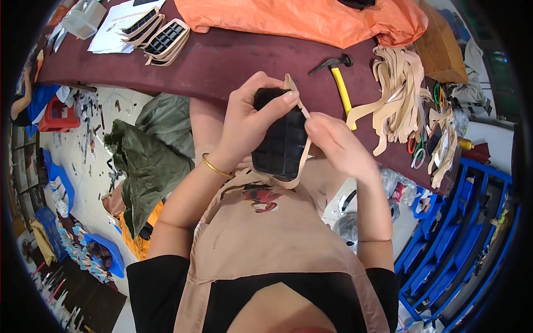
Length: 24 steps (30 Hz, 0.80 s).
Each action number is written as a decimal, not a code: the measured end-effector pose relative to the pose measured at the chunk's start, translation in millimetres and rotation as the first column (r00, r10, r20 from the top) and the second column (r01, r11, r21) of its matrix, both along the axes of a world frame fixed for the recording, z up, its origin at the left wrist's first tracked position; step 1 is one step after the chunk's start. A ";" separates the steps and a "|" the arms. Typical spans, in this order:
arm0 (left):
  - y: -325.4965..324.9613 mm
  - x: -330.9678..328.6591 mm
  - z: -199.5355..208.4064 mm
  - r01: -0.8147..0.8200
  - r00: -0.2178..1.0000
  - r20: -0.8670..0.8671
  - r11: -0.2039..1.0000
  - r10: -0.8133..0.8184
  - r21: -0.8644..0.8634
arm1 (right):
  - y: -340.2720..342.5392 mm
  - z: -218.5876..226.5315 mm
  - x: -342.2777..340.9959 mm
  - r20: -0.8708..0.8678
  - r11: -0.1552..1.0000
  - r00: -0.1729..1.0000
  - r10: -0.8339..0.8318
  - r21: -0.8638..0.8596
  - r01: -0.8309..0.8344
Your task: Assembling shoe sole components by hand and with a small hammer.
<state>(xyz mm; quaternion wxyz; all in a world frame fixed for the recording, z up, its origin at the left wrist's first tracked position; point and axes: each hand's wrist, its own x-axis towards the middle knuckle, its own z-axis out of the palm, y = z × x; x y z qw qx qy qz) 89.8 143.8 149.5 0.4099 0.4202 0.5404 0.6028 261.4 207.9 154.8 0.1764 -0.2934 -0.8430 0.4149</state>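
Note:
My left hand, with a gold bangle on its wrist, grips a black shoe sole with a grid of ribs on the side facing up. The sole is held over my lap at the table's near edge. A beige strip runs along the sole's right and lower rim, and its free end sticks up past my left thumb. At the right rim my right hand pinches this strip between thumb and fingers. Part of the sole's upper end is hidden behind my left hand.
On the dark red table lie a hammer with a yellow handle, a pile of beige strips and stacked gridded soles. Orange sheeting covers the far side. A blue rack stands right; dark green cloth hangs left.

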 end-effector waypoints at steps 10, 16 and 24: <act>3.3 7.9 -6.3 0.242 0.948 0.231 0.968 -0.220 -0.072 | -0.4 -13.1 -1.8 -0.184 0.908 0.977 -0.105 -0.418 0.019; 6.4 7.8 -30.2 0.219 0.970 0.122 0.974 -0.210 -0.062 | 13.3 -10.4 0.7 -0.038 0.961 0.998 0.053 -0.269 -0.062; 5.1 14.0 -24.9 0.337 0.941 0.019 0.925 -0.339 -0.175 | 25.5 -24.6 -7.3 -0.234 1.000 0.972 0.013 -0.012 -0.016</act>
